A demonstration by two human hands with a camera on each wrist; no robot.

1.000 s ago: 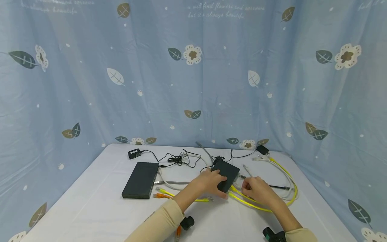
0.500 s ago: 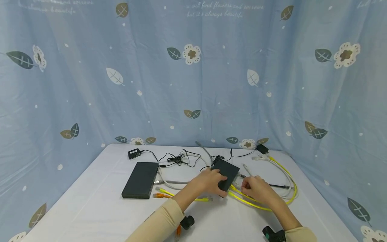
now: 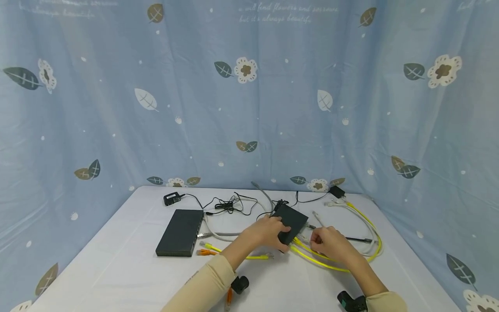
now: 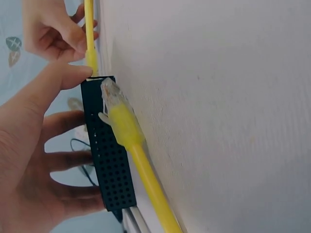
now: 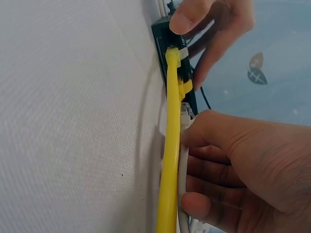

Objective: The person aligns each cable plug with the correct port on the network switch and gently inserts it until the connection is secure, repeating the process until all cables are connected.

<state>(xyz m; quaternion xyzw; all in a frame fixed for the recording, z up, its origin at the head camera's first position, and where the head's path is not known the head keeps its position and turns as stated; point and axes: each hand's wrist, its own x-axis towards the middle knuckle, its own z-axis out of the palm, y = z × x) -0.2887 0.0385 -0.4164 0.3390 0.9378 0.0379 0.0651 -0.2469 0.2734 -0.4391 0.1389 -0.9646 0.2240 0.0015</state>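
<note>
A small black network switch (image 3: 293,220) lies right of the table's middle, slightly turned. My left hand (image 3: 269,233) holds it, thumb at the near corner and fingers spread over its top. Two yellow network cables (image 5: 170,145) are plugged into its port side. My right hand (image 3: 332,243) pinches a white network cable (image 5: 183,167) just behind its clear plug (image 5: 185,109), which is close to the ports beside the yellow plugs. Whether that plug touches a port I cannot tell. A loose yellow cable end (image 4: 124,124) lies near the switch's vented side.
A larger black switch (image 3: 180,233) sits on the left with grey and white cables at its side. Behind are a black adapter (image 3: 173,198), tangled black cord (image 3: 230,205) and another adapter (image 3: 337,192). Orange cable ends (image 3: 206,252) lie in front. A patterned blue curtain (image 3: 249,108) hangs behind the table.
The near end of the small switch and its yellow plugs have shifted slightly left with my left hand. My right hand keeps its pinch. The head view has turned a little.
</note>
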